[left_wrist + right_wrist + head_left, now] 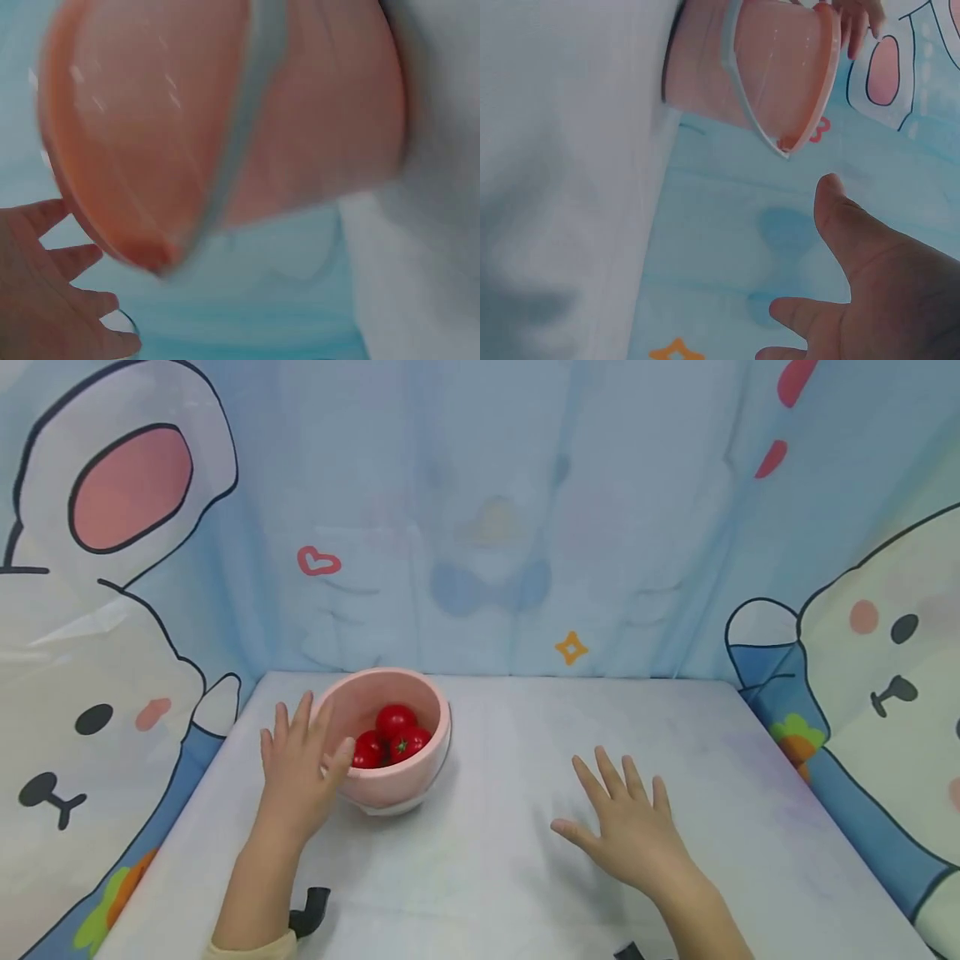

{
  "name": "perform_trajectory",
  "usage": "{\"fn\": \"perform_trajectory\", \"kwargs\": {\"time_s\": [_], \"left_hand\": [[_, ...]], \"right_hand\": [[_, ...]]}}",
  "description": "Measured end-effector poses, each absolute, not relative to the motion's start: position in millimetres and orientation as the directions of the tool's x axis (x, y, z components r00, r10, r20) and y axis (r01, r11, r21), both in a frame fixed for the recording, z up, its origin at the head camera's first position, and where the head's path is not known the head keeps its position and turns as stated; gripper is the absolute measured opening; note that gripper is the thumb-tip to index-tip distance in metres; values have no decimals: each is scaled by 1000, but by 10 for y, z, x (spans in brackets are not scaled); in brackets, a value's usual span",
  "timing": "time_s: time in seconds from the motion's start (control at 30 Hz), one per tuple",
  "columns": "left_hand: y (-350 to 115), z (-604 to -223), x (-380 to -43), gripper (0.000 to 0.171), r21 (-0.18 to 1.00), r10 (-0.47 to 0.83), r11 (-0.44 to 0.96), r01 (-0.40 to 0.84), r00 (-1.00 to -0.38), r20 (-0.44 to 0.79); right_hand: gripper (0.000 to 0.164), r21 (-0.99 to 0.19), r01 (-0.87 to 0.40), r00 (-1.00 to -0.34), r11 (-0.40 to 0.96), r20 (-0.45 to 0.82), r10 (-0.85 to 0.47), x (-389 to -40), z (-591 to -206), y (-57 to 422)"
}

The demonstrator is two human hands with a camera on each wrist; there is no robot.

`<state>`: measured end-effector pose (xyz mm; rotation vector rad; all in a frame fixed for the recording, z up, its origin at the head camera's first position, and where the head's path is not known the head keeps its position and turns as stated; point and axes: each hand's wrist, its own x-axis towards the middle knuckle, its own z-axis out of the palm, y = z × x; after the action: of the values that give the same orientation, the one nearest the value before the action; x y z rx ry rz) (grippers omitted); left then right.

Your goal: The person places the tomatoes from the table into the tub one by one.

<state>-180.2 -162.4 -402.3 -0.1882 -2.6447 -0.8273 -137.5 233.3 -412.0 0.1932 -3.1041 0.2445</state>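
Note:
A pink bucket (390,787) with a pale handle (739,75) stands upright at the back left of the table. Inside it lie several red tomatoes (395,721), one showing a green stem star. My left hand (300,768) is at the bucket's left side, fingers spread and straight, overlapping the rim in the head view. In the left wrist view its fingertips (82,259) are right at the rim. My right hand (633,835) hovers over the table to the right of the bucket, fingers spread, holding nothing.
The white-covered table (510,877) meets a blue cartoon curtain (495,527) at its back edge and sides. A black strap end (310,912) shows beside the left wrist, and another black piece (628,952) by the right wrist.

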Motion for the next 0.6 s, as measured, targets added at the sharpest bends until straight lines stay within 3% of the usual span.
{"fn": "perform_trajectory", "kwargs": {"time_s": [0.27,0.6], "left_hand": [[-1025,-3968,-1401,87,201,206,942,270,-935,290],[-824,-4087,-1212,87,167,182,959,231,-948,262]], "right_hand": [[100,-172,-165,-986,971,50,-158,-1380,-4039,2060],[99,-155,-173,-984,973,62,-166,-1362,-3993,1907]]}}
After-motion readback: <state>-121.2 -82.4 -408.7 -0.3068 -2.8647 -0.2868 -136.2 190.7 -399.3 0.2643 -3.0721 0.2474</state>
